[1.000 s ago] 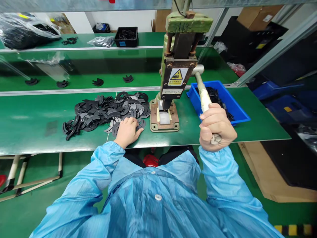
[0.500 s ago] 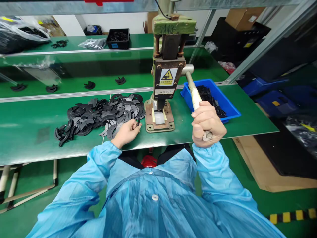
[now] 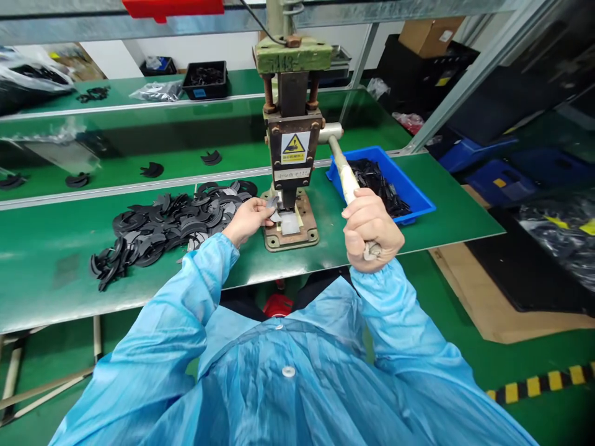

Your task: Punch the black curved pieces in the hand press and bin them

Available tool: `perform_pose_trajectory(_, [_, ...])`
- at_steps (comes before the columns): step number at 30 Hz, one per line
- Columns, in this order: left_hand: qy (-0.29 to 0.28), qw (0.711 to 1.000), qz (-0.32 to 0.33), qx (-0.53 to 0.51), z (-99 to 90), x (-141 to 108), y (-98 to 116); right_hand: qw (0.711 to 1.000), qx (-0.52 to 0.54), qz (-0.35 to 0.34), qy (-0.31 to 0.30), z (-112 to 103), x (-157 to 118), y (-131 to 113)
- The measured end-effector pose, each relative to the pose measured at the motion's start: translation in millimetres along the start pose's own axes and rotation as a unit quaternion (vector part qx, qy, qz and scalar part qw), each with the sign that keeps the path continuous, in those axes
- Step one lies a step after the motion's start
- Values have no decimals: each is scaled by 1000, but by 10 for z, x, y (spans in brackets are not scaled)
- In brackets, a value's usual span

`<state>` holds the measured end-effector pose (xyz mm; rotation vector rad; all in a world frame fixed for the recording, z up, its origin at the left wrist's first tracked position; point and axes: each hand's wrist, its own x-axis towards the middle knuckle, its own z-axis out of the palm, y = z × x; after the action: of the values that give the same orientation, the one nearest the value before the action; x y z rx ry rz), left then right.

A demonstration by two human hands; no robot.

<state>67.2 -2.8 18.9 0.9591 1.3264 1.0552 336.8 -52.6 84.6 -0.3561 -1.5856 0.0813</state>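
Observation:
A hand press [image 3: 289, 118] with a warning label stands upright on the green bench. My left hand [image 3: 250, 220] pinches a curved dark plastic piece [image 3: 274, 210] at the left side of the press base [image 3: 302, 238], beside the ram. Whether the piece touches the base I cannot tell. My right hand [image 3: 373, 230] is wrapped round the press lever [image 3: 345, 172], which slants down toward me from the shaft. Left of the press lies a heap of curved dark pieces [image 3: 181, 217], partly hidden by my left hand.
A blue bin [image 3: 421, 207] of black parts sits behind the lever, to the right. Several curved pieces lie along the strip beyond the metal rail [image 3: 186, 186]. Farther back are a black tray [image 3: 204, 93] and plastic bags. A metal post [image 3: 446, 90] slants up at the right.
My left hand has moved right and forward with the curved piece, from the heap's edge to the press base. The view has shifted slightly; my right hand keeps its hold on the lever.

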Motion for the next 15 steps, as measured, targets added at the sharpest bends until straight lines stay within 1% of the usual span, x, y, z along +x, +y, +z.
perform_pose_trajectory(2, [-22,1000,-16,14,54,65,40,1000,9,-11,-2,2,0,13])
perform_pose_trajectory(6, [-30,998,-27,42,110,161,66,999,19,-32,8,19,-1,21])
perform_pose_trajectory(11, [-30,993,-51,99,106,304,92,1000,13,-2,11,25,-18,-23])
perform_pose_trajectory(15, [-43,989,-75,121,105,416,113,999,-6,9,32,46,-37,-21])
